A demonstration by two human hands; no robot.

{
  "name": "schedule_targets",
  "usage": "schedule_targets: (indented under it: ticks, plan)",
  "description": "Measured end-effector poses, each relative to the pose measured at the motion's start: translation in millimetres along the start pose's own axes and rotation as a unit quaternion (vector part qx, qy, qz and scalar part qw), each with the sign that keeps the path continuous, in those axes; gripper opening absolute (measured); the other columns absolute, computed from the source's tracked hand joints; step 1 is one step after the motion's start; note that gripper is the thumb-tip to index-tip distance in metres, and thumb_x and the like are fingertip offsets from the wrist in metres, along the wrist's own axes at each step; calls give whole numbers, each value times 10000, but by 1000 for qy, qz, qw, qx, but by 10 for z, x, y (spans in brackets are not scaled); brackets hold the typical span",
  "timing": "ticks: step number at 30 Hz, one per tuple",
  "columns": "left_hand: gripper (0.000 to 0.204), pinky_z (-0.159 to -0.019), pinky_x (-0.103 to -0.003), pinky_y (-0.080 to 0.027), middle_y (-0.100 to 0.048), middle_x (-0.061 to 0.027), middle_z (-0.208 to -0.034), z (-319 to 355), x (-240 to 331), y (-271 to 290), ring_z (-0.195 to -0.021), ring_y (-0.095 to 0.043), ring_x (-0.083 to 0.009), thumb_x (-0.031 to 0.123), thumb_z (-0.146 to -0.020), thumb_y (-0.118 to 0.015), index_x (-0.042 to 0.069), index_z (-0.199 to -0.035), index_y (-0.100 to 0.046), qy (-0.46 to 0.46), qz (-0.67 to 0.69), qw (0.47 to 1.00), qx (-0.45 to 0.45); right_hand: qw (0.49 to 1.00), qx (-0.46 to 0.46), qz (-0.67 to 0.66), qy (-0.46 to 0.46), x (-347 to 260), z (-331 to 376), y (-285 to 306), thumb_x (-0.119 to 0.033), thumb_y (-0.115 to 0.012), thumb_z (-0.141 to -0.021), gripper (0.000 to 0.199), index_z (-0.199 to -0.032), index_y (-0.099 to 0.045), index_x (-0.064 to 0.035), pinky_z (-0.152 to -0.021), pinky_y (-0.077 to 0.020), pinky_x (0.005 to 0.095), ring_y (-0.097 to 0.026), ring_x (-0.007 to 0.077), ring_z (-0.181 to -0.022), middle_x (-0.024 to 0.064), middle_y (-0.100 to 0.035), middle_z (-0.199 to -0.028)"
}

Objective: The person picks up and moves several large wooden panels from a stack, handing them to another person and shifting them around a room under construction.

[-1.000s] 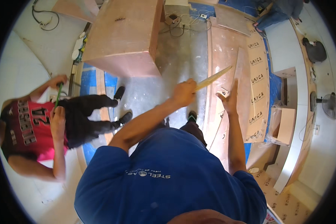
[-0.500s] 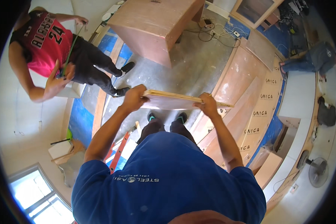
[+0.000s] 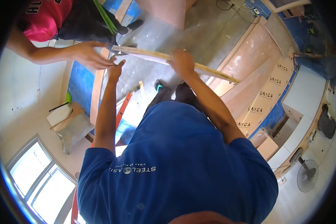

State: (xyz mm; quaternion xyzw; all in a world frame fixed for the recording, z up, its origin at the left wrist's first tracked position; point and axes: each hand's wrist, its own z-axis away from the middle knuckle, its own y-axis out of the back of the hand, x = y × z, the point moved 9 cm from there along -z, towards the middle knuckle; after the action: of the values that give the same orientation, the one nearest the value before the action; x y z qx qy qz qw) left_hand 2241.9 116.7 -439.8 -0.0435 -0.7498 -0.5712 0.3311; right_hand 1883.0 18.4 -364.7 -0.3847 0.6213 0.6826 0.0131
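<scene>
My right hand (image 3: 183, 64) grips the long edge of a wooden board (image 3: 149, 54), which is held in the air above the floor, sloping down to the right. My left hand (image 3: 116, 71) is just below the board's left end, off it, with thumb and fingers apart. A co-worker's hand (image 3: 90, 55) reaches in from the left, close to my left fingertips and the board's end. A green tape measure blade (image 3: 105, 18) stretches down towards that end; its case cannot be made out clearly.
A co-worker in a red top (image 3: 42, 20) stands at the upper left. Large panels (image 3: 246, 56) lie on the right. A red ladder (image 3: 124, 108) is by my left arm. A wooden cabinet (image 3: 164, 11) stands ahead, and a fan (image 3: 308, 173) at lower right.
My left hand has let go of the board and dropped back. My right hand has shifted inward along the edge. The co-worker has come nearer, reaching a hand to the board's left end.
</scene>
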Motion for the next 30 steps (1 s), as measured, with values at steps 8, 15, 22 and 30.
schedule_targets:
  ticks: [8, 15, 22, 30]
  plan:
    - [269, -588, -360, -482, -618, -53, -646, 2088, -868, -509, -601, -612, -180, 287, -917, -583, 36, -829, -625, -113, -46, 908, -401, 996, -23, 84, -20, 309, -619, -305, -255, -760, -688, 276, -859, -650, -69, -716, -526, 434, -651, 312, -823, 113, -653, -902]
    - [223, -456, -304, -465, -618, -73, -753, 3433, -1882, -33, -563, -586, -175, 229, -863, -671, 8, -884, -647, 426, 41, 764, -483, 995, 8, 99, -29, 695, -871, -164, -308, -764, -698, 305, -846, -649, -67, -750, -510, 457, -639, 347, -878, 145, -655, -907]
    - [218, -515, -308, -495, -609, -61, -741, 2166, -1028, -196, -626, -623, -179, 248, -829, -657, 49, -919, -655, 246, 42, 845, -474, 992, 51, 108, 27, 379, -707, 359, -303, -742, -731, 473, -1129, -580, -105, -903, -415, 447, -593, 277, -1047, 98, -615, -1093]
    - [313, -528, -307, -515, -659, -112, -826, 1057, -150, -806, -612, -643, -203, 248, -803, -717, -2, -978, -651, 185, 144, 862, -449, 996, 46, 74, -11, 305, -250, 739, -238, -737, -758, 714, -1388, -415, -140, -1032, -305, 539, -401, 303, -1321, 128, -433, -1414]
